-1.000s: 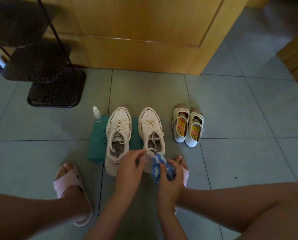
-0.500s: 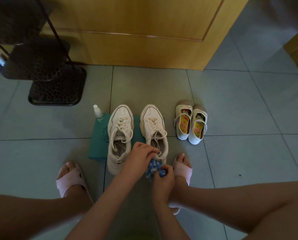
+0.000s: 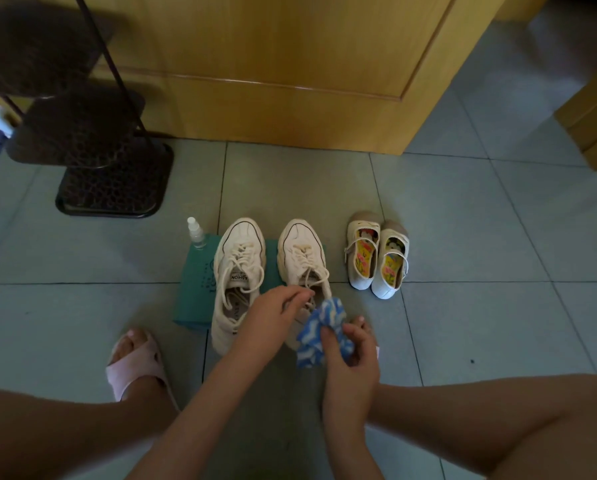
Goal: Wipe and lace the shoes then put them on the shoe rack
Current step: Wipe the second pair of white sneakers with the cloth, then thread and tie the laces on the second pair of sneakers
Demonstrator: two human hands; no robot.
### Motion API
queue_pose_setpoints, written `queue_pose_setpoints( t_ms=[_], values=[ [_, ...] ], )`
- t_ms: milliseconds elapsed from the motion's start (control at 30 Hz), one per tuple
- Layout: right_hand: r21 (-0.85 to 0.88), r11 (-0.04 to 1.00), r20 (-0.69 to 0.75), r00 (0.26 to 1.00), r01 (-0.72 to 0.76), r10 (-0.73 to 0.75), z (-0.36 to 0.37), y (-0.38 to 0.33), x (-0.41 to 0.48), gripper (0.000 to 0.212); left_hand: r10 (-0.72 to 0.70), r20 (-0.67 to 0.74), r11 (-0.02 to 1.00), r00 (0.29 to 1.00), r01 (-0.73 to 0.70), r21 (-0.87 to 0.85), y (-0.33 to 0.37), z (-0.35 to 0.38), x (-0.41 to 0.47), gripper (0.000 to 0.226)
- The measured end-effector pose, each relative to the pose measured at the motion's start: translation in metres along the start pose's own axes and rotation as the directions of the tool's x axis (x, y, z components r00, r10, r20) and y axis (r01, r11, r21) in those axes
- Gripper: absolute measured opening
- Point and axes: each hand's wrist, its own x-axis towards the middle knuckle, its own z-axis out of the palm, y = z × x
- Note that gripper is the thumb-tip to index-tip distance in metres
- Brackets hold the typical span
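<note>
Right hand [image 3: 350,355] grips crumpled blue-white cloth [image 3: 324,325]; left hand [image 3: 272,317] pinches a lace [image 3: 310,271] of the right cream sneaker [image 3: 300,247]. It and the left sneaker [image 3: 238,268] sit on a flat teal pad [image 3: 194,292], clear spray bottle [image 3: 195,233] at its far-left corner. Black perforated shoe rack [image 3: 113,181] beyond, far left.

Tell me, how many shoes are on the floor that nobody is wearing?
4. Left sneaker and right sneaker side by side, partly on the mat; two strap shoes on the tiles to their right. The rack is too blurred to check.
</note>
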Motion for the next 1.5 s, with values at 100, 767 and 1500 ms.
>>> queue_pose_setpoints(
  t_ms=[100,767,1500],
  values=[
    [-0.151,0.962,0.016,0.974,0.227,-0.228,0.016,-0.036,-0.018,0.030,-0.179,0.127,0.850,0.976,0.218,-0.479,0.016,-0.009,-0.011,0.016],
    [-0.152,0.942,0.348,0.908,0.299,-0.232,0.086,-0.139,0.050,0.025,-0.485,-0.448,0.874,0.751,0.439,-0.209,-0.106,-0.100,0.027,0.039],
    [-0.520,0.558,0.677,0.710,0.647,-0.193,0.103,-0.108,0.066,0.026,-0.361,-0.319,0.933,0.877,0.336,-0.132,-0.074,-0.102,0.036,0.023]
  ],
)
